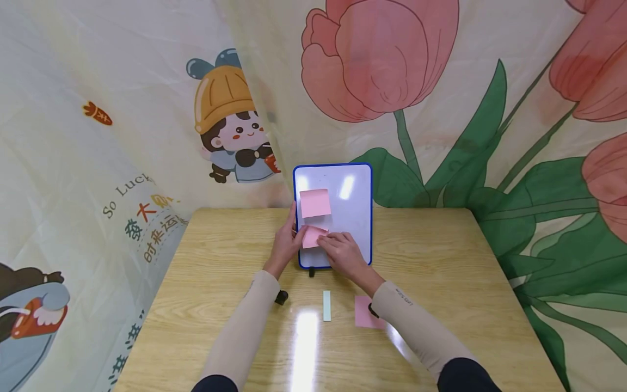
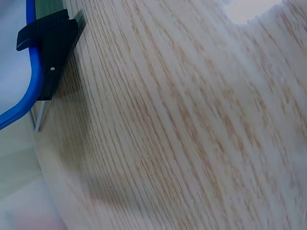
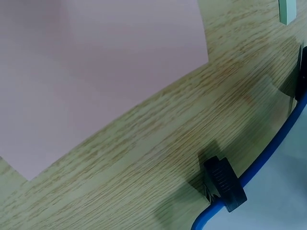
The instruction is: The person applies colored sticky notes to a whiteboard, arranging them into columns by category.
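Two hands (image 1: 286, 245) (image 1: 346, 255) touch a curling pink note (image 1: 311, 238)

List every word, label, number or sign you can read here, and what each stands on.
"So Luck": left cloth, cut off at its end.
"發 大": same cloth, next character unclear.
"时来运": same cloth, just below; its end unclear.
Dark green characters low on that cloth: cut off, unreadable.
Lettering on the right sleeve: too small to read.

The sticky notes (image 1: 315, 203) are pink, the board (image 1: 355, 212) blue-rimmed white, the table (image 1: 426, 256) tan wood-grained.
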Demonstrator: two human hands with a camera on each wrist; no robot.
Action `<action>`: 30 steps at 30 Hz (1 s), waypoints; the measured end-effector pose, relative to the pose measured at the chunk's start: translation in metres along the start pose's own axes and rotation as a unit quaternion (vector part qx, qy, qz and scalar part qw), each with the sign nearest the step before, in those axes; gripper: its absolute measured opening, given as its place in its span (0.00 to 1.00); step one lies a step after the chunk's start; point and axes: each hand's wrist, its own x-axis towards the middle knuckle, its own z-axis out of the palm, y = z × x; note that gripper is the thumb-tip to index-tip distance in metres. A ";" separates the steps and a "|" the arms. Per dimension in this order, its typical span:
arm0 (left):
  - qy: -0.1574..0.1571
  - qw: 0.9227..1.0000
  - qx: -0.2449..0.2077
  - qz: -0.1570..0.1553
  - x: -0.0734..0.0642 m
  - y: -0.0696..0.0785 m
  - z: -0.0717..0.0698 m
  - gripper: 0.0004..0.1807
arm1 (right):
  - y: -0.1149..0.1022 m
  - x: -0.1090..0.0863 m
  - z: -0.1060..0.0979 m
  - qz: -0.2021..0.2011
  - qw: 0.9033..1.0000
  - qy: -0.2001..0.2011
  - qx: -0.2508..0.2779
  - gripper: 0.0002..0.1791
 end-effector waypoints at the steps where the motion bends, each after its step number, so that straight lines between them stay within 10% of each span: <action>1: -0.001 1.000 0.000 -0.001 0.000 0.000 0.000 0.42 | 0.000 0.000 0.000 0.001 1.000 0.000 -0.001 0.17; 30: -0.008 1.000 0.012 -0.006 0.000 0.001 -0.004 0.42 | -0.022 0.016 0.007 0.020 0.998 -0.042 -0.042 0.32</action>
